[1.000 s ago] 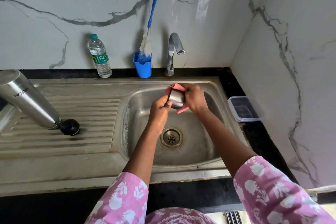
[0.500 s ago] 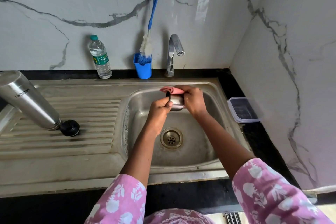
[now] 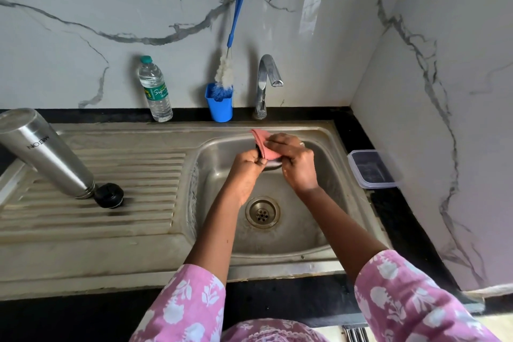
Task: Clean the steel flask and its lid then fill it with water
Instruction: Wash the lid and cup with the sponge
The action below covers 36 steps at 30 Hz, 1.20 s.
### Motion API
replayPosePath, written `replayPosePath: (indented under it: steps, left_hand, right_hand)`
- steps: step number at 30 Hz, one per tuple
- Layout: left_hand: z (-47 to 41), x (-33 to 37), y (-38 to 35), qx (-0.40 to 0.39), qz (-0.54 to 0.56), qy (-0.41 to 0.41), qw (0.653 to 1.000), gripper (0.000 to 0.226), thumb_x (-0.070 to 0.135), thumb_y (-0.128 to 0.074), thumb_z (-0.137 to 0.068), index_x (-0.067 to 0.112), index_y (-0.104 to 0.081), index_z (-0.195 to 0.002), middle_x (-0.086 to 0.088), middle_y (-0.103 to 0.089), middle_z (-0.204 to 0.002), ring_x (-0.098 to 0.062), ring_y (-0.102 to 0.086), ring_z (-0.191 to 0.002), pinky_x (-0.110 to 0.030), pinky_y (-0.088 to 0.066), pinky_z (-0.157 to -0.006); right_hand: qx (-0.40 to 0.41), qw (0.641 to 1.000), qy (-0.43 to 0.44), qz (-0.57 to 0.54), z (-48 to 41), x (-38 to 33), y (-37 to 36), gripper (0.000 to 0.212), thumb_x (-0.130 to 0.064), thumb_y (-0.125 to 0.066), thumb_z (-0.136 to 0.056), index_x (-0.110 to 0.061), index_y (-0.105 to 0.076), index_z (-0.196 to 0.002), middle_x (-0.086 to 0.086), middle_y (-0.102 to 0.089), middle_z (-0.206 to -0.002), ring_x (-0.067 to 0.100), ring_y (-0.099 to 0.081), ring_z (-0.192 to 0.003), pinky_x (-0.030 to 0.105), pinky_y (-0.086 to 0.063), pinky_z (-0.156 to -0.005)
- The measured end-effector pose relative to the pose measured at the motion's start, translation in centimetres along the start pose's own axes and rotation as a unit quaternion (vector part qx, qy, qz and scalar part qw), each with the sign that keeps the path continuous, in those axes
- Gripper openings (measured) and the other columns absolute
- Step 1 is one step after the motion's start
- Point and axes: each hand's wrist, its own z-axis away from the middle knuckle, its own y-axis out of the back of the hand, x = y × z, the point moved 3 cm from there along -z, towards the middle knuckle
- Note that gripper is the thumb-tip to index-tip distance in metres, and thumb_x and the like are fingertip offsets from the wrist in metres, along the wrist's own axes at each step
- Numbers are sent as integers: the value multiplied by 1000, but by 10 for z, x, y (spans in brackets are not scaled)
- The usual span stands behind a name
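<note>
Well, mid-frame: left grip [image 3: 247, 165] pinches lid [image 3: 273, 166], right grip [image 3: 295, 161] clamps pink cloth [image 3: 262, 138] round it (stiff steel, probably slick); hold by rim.

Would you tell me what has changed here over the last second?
The pink cloth has been drawn over the steel lid, now barely visible, with the right hand gripping it on top. The left hand still grips the lid. The flask and black cap lie unmoved.
</note>
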Motion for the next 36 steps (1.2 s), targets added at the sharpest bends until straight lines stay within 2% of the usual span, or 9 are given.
replayPosePath:
  steps: [3, 8, 11, 15, 17, 22, 25, 31, 36]
  left_hand:
    - [-1, -2, 8, 41, -120, -52, 991, 39, -12, -44, -85, 13, -69, -101, -7, -71, -100, -24, -64, -102, -33, -46, -93]
    - [4, 0, 2, -20, -195, -78, 978, 30, -15, -53, -82, 0, -67, -103, -13, -70, -101, -23, -64, -99, -31, -48, -88]
    - [13, 9, -5, -66, -18, 8, 998, 39, -23, -47, -79, 6, -63, -101, -9, -70, -90, -19, -65, -91, -23, -52, -79]
    - [16, 16, -5, -86, 168, 67, 980, 28, -8, -39, -90, 4, -63, -100, -7, -71, -79, -14, -68, -73, -24, -56, -66]
    - [13, 13, -3, -53, 62, 46, 996, 30, -9, -39, -92, 1, -61, -110, -2, -66, -84, -9, -62, -76, -19, -50, -69]
    - [11, 1, 1, 24, -131, -76, 988, 35, -12, -46, -88, 4, -64, -114, -5, -69, -105, -14, -63, -101, -22, -45, -91]
    - [15, 0, -2, 44, -105, -83, 990, 37, -16, -43, -88, 2, -63, -114, -4, -68, -105, -8, -62, -98, -15, -45, -87]
    - [17, 17, -6, -52, 185, 32, 981, 22, -3, -42, -95, 3, -63, -100, -4, -72, -80, -13, -68, -76, -23, -55, -71]
    - [8, 10, -1, 20, -40, -28, 999, 29, -2, -42, -96, 8, -64, -112, 0, -66, -94, -7, -56, -89, -17, -40, -82]
  right_hand:
    - [-32, 999, -17, 36, -10, -8, -2, 44, -12, -38, -72, -3, -74, -96, 13, -72, -99, 29, -66, -93, 35, -53, -81]
    - [-162, 940, -300, -8, -31, 9, -1, 53, 9, -33, -70, -15, -72, -97, 13, -68, -94, 33, -66, -74, 40, -57, -59]
    - [-129, 973, -194, 4, -25, -4, 2, 47, 10, -39, -68, -6, -74, -95, 13, -71, -97, 24, -65, -89, 15, -45, -77]
    - [-40, 999, -32, -19, -10, -16, 0, 41, 2, -39, -66, 2, -74, -88, 15, -72, -90, 26, -68, -85, 25, -50, -81]
    - [-17, 999, -33, -6, -9, -13, 2, 42, 3, -38, -66, 3, -74, -88, 15, -72, -90, 27, -68, -86, 31, -52, -81]
    - [-57, 974, -218, -35, -25, 0, 5, 46, 11, -35, -68, -4, -73, -89, 16, -69, -89, 20, -61, -81, 5, -46, -67]
    - [-106, 939, -314, -94, -37, 10, 2, 55, 13, -28, -71, -10, -72, -92, 12, -64, -90, 32, -66, -75, 38, -57, -46]
    - [-34, 985, -168, -33, -23, -3, 8, 47, 14, -37, -67, 0, -73, -93, 13, -71, -94, 16, -63, -88, 0, -40, -76]
    - [2, 997, -77, -27, -13, -9, 3, 50, 13, -37, -59, 2, -73, -91, 14, -72, -95, 21, -66, -90, 7, -43, -87]
